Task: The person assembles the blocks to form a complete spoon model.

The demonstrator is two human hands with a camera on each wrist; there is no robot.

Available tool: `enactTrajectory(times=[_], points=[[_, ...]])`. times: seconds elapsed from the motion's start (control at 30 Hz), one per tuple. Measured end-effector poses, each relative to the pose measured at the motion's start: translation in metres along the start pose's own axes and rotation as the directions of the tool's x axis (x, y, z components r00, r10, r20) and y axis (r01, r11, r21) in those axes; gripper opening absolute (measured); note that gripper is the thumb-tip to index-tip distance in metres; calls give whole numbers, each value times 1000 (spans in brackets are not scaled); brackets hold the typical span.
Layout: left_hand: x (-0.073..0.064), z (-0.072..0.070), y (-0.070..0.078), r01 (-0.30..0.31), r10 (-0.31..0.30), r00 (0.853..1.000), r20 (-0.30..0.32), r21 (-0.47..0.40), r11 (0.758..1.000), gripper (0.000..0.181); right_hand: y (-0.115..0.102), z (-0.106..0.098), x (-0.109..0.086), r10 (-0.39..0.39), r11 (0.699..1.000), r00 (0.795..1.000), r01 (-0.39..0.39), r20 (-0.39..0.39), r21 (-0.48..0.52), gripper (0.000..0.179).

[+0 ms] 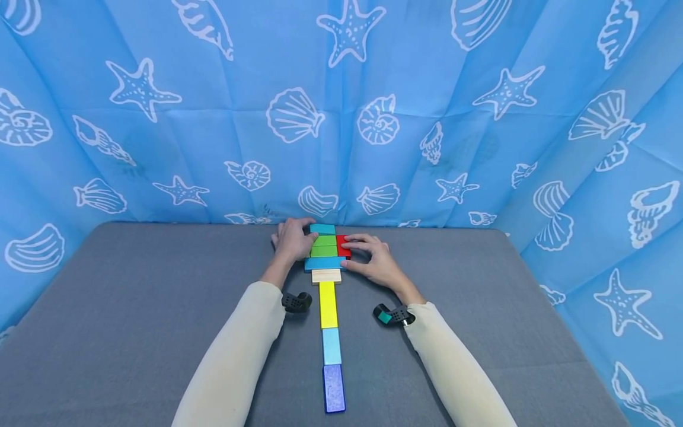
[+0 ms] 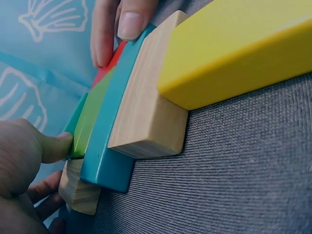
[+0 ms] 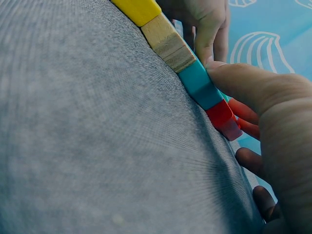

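My left hand (image 1: 292,240) curves round the left end of a flat block arrangement. Its thumb presses the green blocks (image 2: 92,112), while its fingers lie along a small wooden block (image 2: 80,190). On the other side, my right hand (image 1: 373,261) spans a red block (image 1: 343,246); its index and middle fingertips rest on the red, and its thumb touches the end of a long blue block (image 1: 322,264). Behind the greens lies a teal block (image 1: 322,229). A plain wooden block (image 1: 326,276) sits against the blue one's near side.
Yellow (image 1: 328,305), light blue (image 1: 331,346) and purple (image 1: 334,388) blocks run in a line toward me on the grey table surface (image 1: 133,332). A blue curtain (image 1: 224,130) printed with shells and starfish hangs behind the table and along its right side.
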State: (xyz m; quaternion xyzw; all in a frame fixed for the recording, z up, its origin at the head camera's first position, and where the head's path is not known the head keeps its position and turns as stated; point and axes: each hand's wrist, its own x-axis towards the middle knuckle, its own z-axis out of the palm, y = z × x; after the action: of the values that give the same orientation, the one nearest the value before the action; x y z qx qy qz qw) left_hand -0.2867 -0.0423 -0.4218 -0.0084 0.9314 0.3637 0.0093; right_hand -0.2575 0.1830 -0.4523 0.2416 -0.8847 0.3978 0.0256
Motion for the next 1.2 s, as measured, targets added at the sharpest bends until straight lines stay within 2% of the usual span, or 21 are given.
enactTrajectory(times=[0.33, 0.67, 0.8, 0.97, 1.2], points=[[1, -4, 0, 15, -15, 1000, 12, -4, 1000, 38, -2, 1, 1, -4, 1000, 1000, 4, 7, 10, 48], [-3, -3, -3, 4, -4, 1000, -13, -28, 1000, 43, 1, 2, 0, -6, 1000, 1000, 6, 4, -3, 49], [-8, -7, -9, -43, 39, 998, -52, -74, 996, 42, 1, 3, 1, -3, 1000, 1000, 3, -2, -3, 49], [-19, -18, -24, -127, 115, 988, -103, -112, 986, 42, 4, 4, 2, -11, 1000, 1000, 11, -3, -1, 48], [-36, -43, -45, -201, 186, 964, -191, -62, 978, 44, 7, 4, 2, -15, 1000, 1000, 16, -11, 7, 46]])
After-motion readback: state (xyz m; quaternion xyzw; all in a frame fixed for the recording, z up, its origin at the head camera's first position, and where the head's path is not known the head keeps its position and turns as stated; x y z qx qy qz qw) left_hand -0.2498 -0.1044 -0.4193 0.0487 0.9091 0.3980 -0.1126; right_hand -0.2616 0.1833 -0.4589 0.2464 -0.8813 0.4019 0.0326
